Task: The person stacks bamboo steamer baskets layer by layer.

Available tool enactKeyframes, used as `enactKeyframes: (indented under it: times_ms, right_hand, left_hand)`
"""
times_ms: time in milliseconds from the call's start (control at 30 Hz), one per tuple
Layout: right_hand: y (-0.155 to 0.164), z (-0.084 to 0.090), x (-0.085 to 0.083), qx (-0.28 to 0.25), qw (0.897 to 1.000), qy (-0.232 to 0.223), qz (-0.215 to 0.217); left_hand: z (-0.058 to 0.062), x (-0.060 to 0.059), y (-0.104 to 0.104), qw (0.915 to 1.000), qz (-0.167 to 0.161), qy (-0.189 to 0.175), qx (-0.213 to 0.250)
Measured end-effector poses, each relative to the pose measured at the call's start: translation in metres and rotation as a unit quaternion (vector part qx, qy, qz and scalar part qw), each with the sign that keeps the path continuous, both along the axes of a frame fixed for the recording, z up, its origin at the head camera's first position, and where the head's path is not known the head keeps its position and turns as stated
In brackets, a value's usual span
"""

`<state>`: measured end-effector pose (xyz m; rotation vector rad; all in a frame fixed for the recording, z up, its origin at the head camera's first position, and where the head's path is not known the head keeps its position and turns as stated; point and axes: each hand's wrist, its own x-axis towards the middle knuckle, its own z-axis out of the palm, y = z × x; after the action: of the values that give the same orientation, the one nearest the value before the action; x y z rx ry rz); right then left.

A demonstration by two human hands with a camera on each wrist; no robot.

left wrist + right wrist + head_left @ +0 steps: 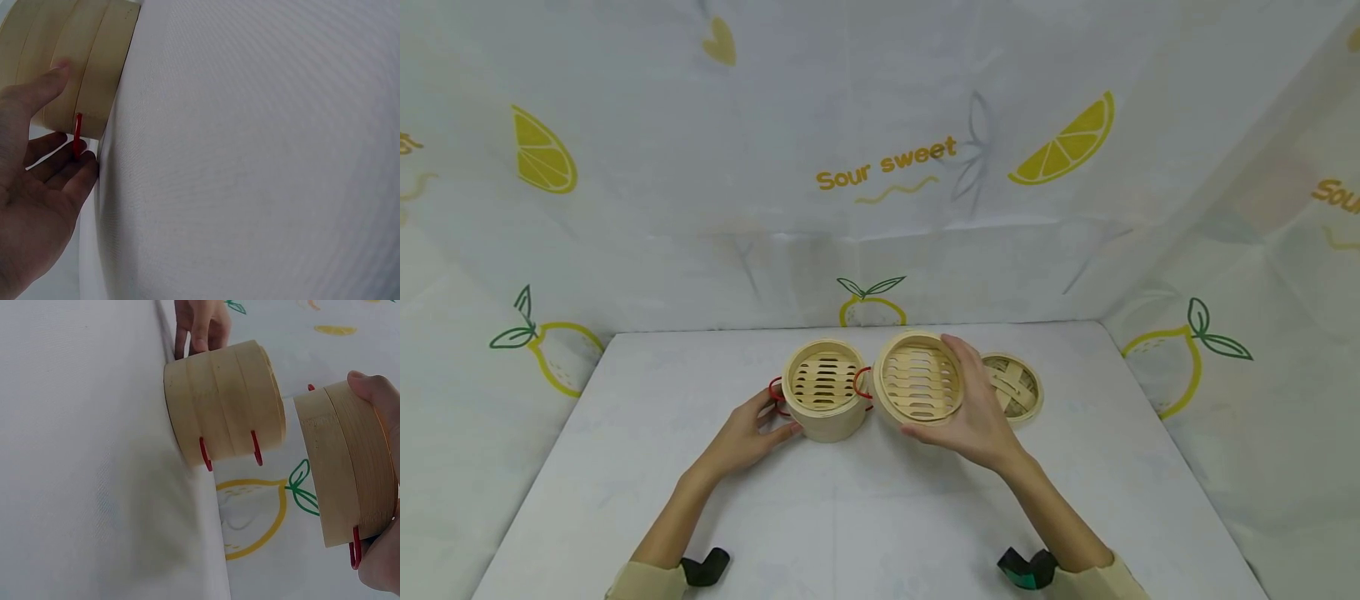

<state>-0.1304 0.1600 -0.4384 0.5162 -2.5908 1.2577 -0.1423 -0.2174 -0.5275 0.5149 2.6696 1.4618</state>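
A stack of round bamboo steamer baskets [827, 423] with red side handles stands upright on the table. On its left side, my left hand [748, 433] steadies it, thumb against the wall and curved fingers by a red handle [77, 134]. My right hand [977, 421] grips another bamboo steamer basket [921, 383] between thumb and fingers, just right of the stack. This basket is raised and tilted, its slatted face toward the head camera. In the right wrist view, the held basket [340, 456] shows apart from the stack [228, 403].
A woven bamboo lid [1018, 387] lies behind my right hand, partly hidden by it. The white table [835, 533] ends at a cloth backdrop [760, 250] printed with lemons. Black bands [706, 568] are at both wrists.
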Motion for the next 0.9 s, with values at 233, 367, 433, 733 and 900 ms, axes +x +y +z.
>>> enactKeyframes:
  times_ms: [233,367,433,733,900]
  right_hand:
    - [-0.004,0.002,-0.003,-0.008,1.000,0.002,0.015]
    - [-0.006,0.003,-0.004,-0.010,1.000,0.003,0.020]
    - [-0.007,0.003,-0.004,-0.014,1.000,0.003,0.023]
    - [-0.013,0.006,-0.007,-0.019,0.999,0.004,0.029]
    - [-0.017,0.008,-0.008,-0.017,0.999,0.009,0.032]
  left_hand:
    - [0.001,0.001,0.000,1.0000,0.003,-0.002,0.000]
    - [0.001,0.002,0.000,1.0000,0.002,-0.002,0.003]
    - [0.001,0.002,0.001,1.0000,0.000,-0.001,0.006]
    - [0.001,0.002,0.000,1.0000,0.002,0.000,0.007]
    - [0.000,0.002,0.000,1.0000,0.004,-0.003,0.006]
